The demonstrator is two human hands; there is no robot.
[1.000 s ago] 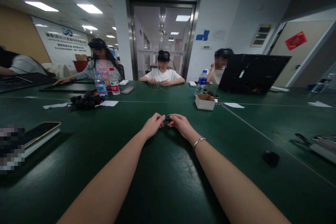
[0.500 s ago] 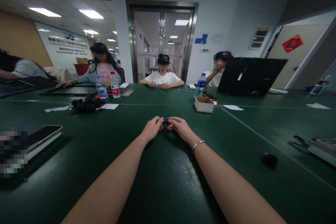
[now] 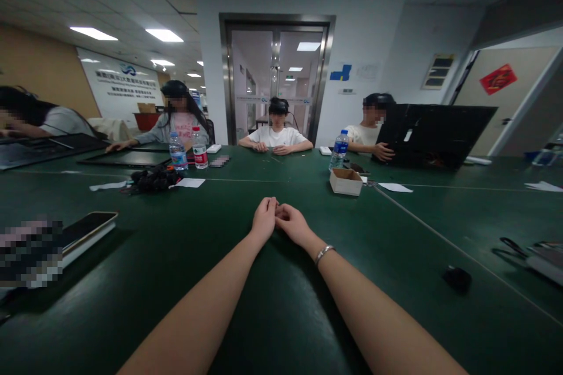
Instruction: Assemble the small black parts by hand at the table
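My left hand (image 3: 264, 220) and my right hand (image 3: 294, 224) meet above the green table (image 3: 162, 281), fingertips touching near the middle of the view. The left hand's fingers are pressed together, with its back towards me. My right hand is curled, its thumb and fingers against the left palm. Whatever lies between them is hidden; a small black piece showed there half a second ago. A silver bracelet (image 3: 324, 254) circles my right wrist.
A small open box (image 3: 346, 183) and a blue-capped bottle (image 3: 339, 151) stand beyond my right hand. A black bundle (image 3: 152, 179) lies far left, a phone (image 3: 90, 228) nearer. At right is a small black object (image 3: 457, 278). Several people sit opposite.
My hands have closed together, and the small black piece between them has gone out of sight. The left hand has turned more upright. The person behind the black panel has lowered a hand to it.
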